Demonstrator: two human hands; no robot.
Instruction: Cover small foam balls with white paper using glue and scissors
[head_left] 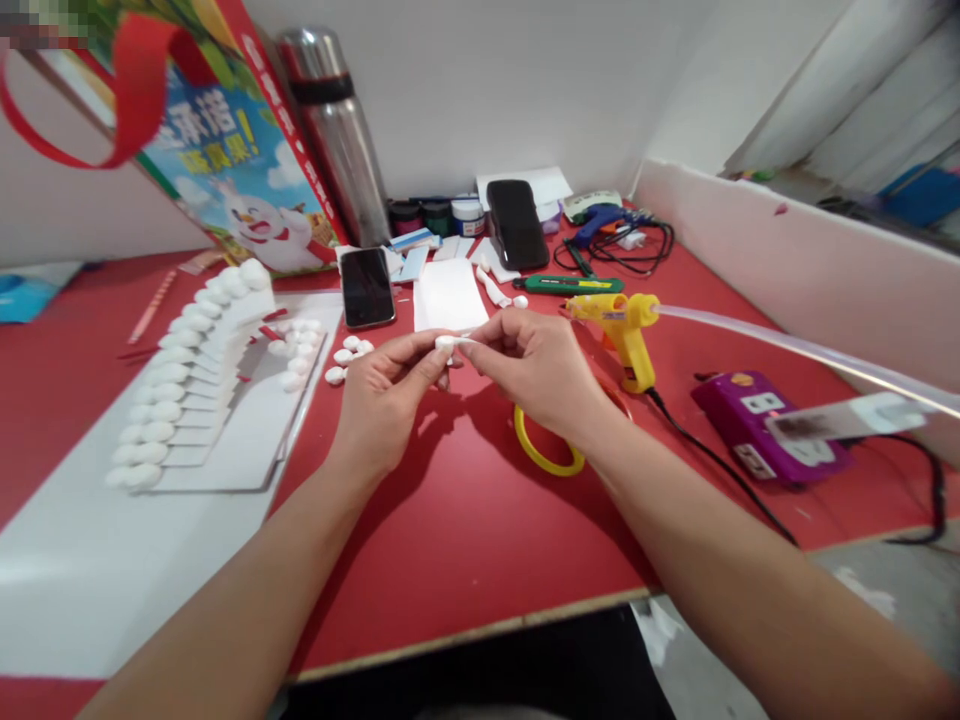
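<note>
Above the red table my left hand (379, 410) pinches a small white, soft-looking lump (445, 343) between thumb and forefinger. My right hand (551, 375) meets it from the right, its thumb and fingers closed on a thin white strand that runs from the lump. Beside my left hand lie several rounded white pieces (349, 352). Further left, a white stepped model (196, 425) carries a curved row of similar white lumps along its outer edge. Partly under my right forearm rests a yellow ring (551, 466). A white sheet (450, 292) lies just beyond my fingers.
A yellow glue gun (626, 325) with a long clear stick lies right, near a purple power strip (750, 420) and cords. Behind are a green tool (574, 285), two phones (367, 287), paint jars (468, 215), a steel flask (341, 150) and a printed box (247, 170).
</note>
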